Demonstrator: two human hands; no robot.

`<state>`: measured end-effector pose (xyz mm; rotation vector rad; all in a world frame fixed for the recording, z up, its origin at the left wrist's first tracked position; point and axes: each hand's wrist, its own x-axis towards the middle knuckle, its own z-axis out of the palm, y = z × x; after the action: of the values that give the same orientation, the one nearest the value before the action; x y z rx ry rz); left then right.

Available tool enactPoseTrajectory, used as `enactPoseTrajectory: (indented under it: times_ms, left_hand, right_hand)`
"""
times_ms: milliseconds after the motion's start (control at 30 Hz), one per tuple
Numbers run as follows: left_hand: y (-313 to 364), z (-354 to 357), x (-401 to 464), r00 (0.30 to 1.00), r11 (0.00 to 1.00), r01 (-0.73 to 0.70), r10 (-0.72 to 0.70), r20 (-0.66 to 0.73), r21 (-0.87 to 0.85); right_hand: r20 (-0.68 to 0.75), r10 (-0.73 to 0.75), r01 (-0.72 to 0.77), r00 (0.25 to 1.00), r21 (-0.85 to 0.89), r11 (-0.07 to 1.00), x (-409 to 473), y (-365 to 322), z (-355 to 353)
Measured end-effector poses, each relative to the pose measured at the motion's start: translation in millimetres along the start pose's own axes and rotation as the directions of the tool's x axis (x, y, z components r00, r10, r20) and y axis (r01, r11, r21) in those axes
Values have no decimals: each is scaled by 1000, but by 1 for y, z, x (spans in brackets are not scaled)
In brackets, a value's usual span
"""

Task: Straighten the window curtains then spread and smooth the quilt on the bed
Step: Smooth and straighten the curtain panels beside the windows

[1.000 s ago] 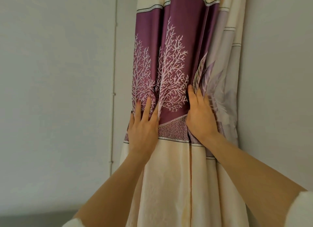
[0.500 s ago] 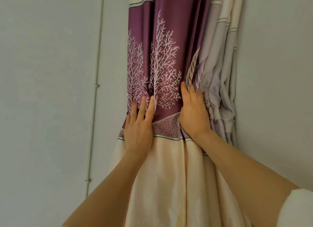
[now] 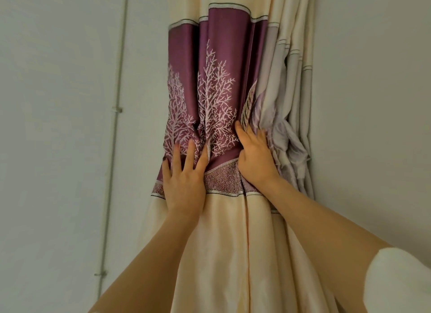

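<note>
A cream curtain (image 3: 224,238) with a purple band and white tree embroidery hangs gathered in folds against the wall. My left hand (image 3: 184,179) lies flat on the lower left of the purple band, fingers spread and pressing the cloth. My right hand (image 3: 255,154) pushes into the folds at the band's right edge, its fingertips tucked between purple and pale lilac pleats. Bunched, crumpled pleats (image 3: 289,147) sit just right of that hand. The bed and quilt are out of sight.
A thin white pipe (image 3: 116,126) with clips runs vertically down the pale wall left of the curtain. Another plain wall (image 3: 373,102) meets the curtain's right side at a corner.
The view has tilted up, showing the purple band's top edge. My right hand has worked deeper into the folds, and the pleats beside it look more bunched. My left hand stays flat.
</note>
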<state>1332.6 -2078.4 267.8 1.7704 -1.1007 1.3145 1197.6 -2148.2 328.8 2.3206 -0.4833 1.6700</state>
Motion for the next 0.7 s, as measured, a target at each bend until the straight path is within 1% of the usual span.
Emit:
enactPoseTrajectory:
  times_ms: [100, 200, 267, 333, 400, 433, 500, 567, 600, 633, 700]
  left_hand:
    - [2, -3, -2, 999, 1000, 6, -5, 48, -19]
    - [0, -15, -9, 994, 998, 12, -5, 108, -64]
    - [-1, -28, -16, 988, 991, 26, -6, 154, -129]
    - [-4, -46, -22, 978, 984, 31, 6, 209, -174]
    - [-2, -64, -29, 979, 980, 55, -16, 202, -189]
    - [4, -79, -30, 983, 974, 86, -48, 176, -212]
    - [20, -109, -26, 990, 941, 135, -119, 72, -309]
    - [33, -141, -10, 990, 930, 81, -118, -80, -359]
    - [37, -156, -2, 983, 946, 29, -86, -162, -322]
    - [38, -166, 6, 973, 971, -25, -31, -227, -238]
    - [35, -186, 19, 952, 991, -117, 94, -291, -62]
  right_hand:
    - [40, -5, 4, 999, 19, 1000, -2, 0, -6]
    - [102, 63, -72, 993, 93, 993, -11, -10, -17]
    - [152, 82, -101, 985, 116, 988, -21, -18, -26]
    - [202, 88, -109, 975, 95, 989, -29, -25, -38]
    - [228, 87, -98, 970, 37, 994, -33, -29, -52]
    - [229, 93, -96, 969, 1, 995, -35, -33, -63]
    - [219, 99, -89, 971, -54, 995, -38, -38, -81]
    - [218, 110, -106, 970, -27, 994, -43, -48, -96]
    - [224, 122, -128, 967, 14, 992, -46, -53, -102]
    - [237, 151, -171, 960, 66, 983, -49, -59, -105]
    - [237, 212, -249, 948, 138, 958, -51, -69, -119]
